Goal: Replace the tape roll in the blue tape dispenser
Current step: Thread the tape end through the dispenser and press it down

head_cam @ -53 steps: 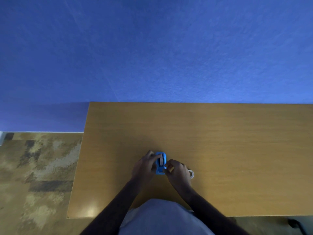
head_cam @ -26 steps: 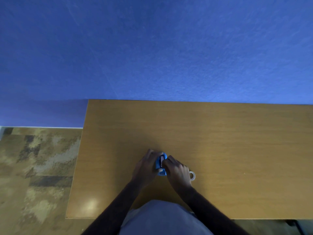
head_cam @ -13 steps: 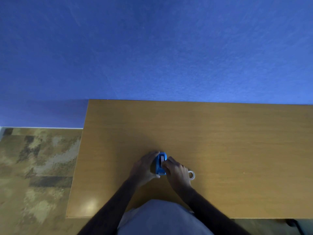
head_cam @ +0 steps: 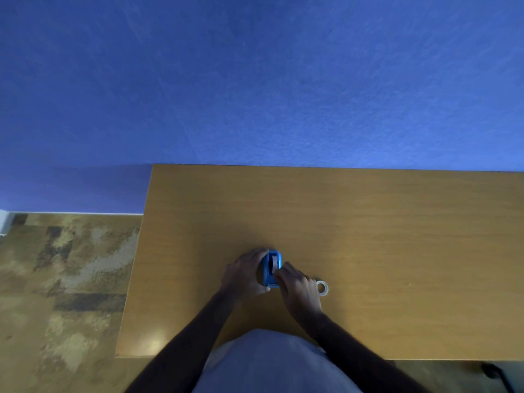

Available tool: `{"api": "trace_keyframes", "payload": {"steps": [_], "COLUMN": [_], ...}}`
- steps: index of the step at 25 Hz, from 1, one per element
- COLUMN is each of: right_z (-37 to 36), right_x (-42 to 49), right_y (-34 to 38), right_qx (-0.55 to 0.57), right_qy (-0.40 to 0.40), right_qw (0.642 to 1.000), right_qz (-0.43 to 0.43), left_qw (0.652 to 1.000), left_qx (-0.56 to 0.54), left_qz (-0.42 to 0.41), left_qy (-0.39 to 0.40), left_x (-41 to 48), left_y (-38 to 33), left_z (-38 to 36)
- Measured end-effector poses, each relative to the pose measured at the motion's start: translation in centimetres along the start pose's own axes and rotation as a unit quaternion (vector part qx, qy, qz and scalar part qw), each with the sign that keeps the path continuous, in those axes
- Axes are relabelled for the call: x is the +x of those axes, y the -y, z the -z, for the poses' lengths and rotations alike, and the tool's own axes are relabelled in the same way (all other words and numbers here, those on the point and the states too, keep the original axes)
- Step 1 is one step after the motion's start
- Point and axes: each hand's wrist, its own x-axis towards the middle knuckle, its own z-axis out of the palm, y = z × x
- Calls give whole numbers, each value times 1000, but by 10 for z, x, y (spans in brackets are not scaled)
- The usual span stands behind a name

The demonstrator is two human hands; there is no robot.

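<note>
The blue tape dispenser (head_cam: pixel 271 268) stands on the wooden table (head_cam: pixel 368 236) near its front edge. A tape roll (head_cam: pixel 274 261) sits inside the dispenser's slot. My left hand (head_cam: pixel 243 275) wraps the dispenser's left side and holds it. My right hand (head_cam: pixel 299 289) has its fingertips pinched at the dispenser's near right end, apparently on the tape; what they hold is too small to make out. A small pale ring, the other tape roll (head_cam: pixel 322 287), lies flat on the table just right of my right hand.
The table's left edge (head_cam: pixel 133 265) drops to a patterned brown carpet (head_cam: pixel 62 279). A blue wall (head_cam: pixel 255 80) rises directly behind the table's far edge. A dark object (head_cam: pixel 494 371) shows below the front edge at the far right.
My left hand has slid from over the dispenser's top to its left side, uncovering the roll inside. My right hand shifted slightly toward the dispenser's near end.
</note>
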Motion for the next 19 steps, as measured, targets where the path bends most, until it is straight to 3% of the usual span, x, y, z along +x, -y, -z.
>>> {"api": "trace_keyframes", "payload": {"steps": [19], "right_z": [-20], "right_x": [-26], "right_y": [-7], "right_qx": [-11], "right_qy": [1], "right_qw": [998], "right_qz": [70], "left_qw": [1000], "left_qx": [3], "left_qz": [-17], "left_qy": [-19], "left_x": [-1], "left_y": [4], "left_z": [-5]}}
